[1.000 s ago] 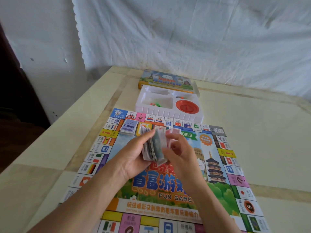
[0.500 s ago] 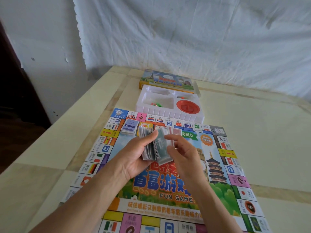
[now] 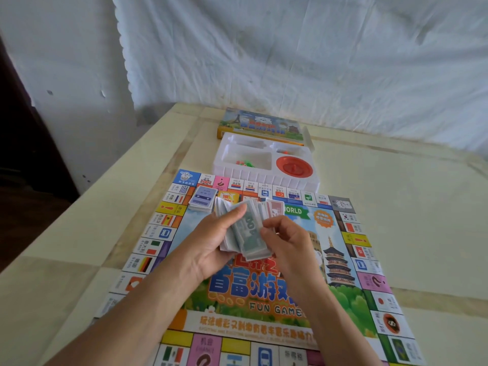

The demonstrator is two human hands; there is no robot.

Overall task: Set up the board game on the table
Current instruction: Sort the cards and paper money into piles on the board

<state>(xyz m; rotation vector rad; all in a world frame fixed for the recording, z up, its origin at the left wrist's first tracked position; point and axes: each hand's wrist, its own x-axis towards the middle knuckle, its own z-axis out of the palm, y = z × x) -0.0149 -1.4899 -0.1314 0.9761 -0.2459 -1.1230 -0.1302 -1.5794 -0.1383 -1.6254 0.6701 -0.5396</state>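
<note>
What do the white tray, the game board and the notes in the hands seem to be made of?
The white tray: thin moulded plastic, slightly glossy, with rounded compartments. The game board: probably printed cardboard, smooth; it lies flat. The notes: likely thin printed paper, since the stack fans and bends.

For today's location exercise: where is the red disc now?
Head view: the red disc lies in the white tray's right compartment, just beyond the game board's far edge.
</note>
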